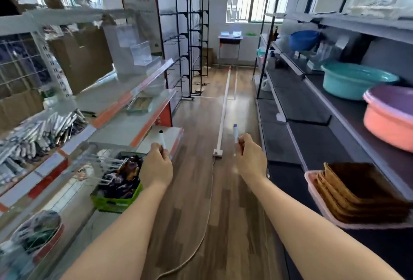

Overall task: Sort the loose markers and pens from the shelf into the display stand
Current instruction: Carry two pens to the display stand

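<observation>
Your left hand [156,165] grips a black-capped marker [161,138] at lower centre; your right hand [250,157] grips a purple-capped marker [235,133] beside it. The clear display stand [134,52] sits upper left.

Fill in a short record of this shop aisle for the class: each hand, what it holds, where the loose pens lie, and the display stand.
left hand: grips a white marker with a black cap, cap up
right hand: grips a white marker with a purple cap, cap up
loose pens: heaped on the left shelf
display stand: clear, tiered, further along the same shelf
position: both hands over the aisle floor
</observation>
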A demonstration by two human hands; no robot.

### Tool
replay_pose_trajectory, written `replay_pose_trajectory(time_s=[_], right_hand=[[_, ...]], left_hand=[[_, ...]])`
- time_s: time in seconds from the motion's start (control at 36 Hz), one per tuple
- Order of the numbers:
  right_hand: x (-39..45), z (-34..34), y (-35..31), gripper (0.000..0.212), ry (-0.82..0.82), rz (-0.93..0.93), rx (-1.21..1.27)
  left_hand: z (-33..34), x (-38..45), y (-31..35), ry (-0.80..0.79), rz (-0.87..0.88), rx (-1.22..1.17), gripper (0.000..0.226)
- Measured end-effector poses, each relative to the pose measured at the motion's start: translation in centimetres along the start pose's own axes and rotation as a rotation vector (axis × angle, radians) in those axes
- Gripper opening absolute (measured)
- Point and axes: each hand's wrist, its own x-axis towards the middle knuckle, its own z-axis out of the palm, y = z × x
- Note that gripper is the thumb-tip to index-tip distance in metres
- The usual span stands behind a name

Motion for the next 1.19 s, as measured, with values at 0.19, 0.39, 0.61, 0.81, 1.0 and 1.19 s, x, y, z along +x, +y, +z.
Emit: replay_pose_trajectory(time_s=[0.19, 0.39, 0.61, 0.81, 1.0, 1.19], right_hand=[[8.5, 4.5, -2.2, 0.011, -0.010, -0.021, 0.022], [17.5, 9.8, -2.1, 0.011, -0.033, -0.013, 0.039], [30.3, 14.3, -1.8, 0.013, -0.074, -0.106, 0.013], [41.6, 17.9, -2.8, 0.011, -0.156, -0.183, 0.058], [49.4, 21.8, -3.7, 0.015, -0.204, -0.243, 0.121], [57.0, 26.8, -5.1, 0.014, -0.200, -0.264, 0.161]], left_hand=[[3.4, 9.0, 0.3, 0.025, -0.001, -0.012, 0.015], [7.5, 16.9, 0.6, 0.055, -0.037, -0.041, 0.013], [13.2, 27.1, 2.6, 0.123, -0.089, -0.056, 0.016], [17.4, 35.7, 5.2, 0.220, -0.125, -0.055, 0.018], [21.4, 43.2, 6.0, 0.274, -0.187, 0.011, 0.018], [25.1, 51.6, 5.0, 0.268, -0.214, 0.016, 0.019]])
